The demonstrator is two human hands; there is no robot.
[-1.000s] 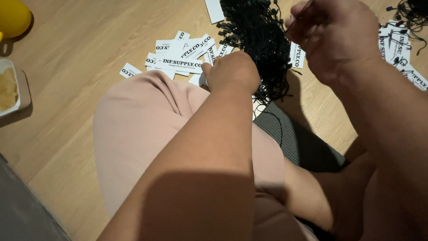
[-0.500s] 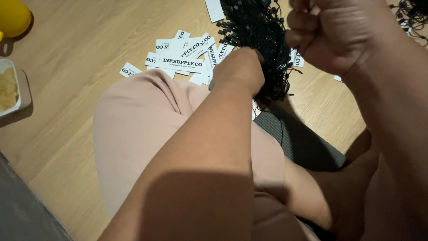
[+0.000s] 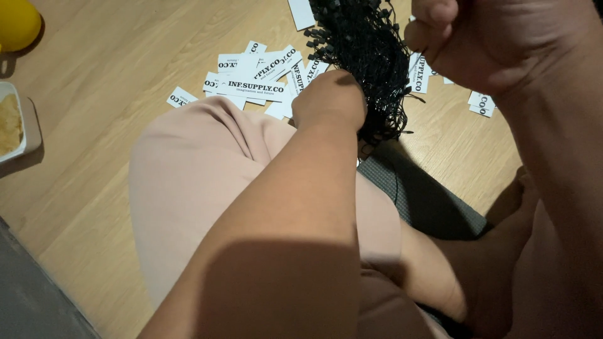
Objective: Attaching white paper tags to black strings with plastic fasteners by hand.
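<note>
A thick bunch of thin black fasteners [image 3: 364,56] lies on the wooden floor [image 3: 113,125] ahead of my knee. My left hand [image 3: 330,100] reaches over the knee and rests at the bunch's near edge; its fingers are hidden under the hand. Close to the camera at the upper right, my right hand [image 3: 496,44] is closed in a fist, and whatever it may hold cannot be seen. White printed paper tags [image 3: 254,78] are scattered on the floor to the left of the bunch, with more tags [image 3: 480,100] beyond my right hand.
My bent leg in pink trousers [image 3: 207,188] fills the middle of the view. A yellow round object [image 3: 17,24] sits at the top left. A white dish with something pale brown [image 3: 9,122] is at the left edge. A grey mat [image 3: 427,201] lies under my legs.
My right hand has risen and come closer to the camera, closing into a tighter fist. My left hand has stayed at the bunch of fasteners.
</note>
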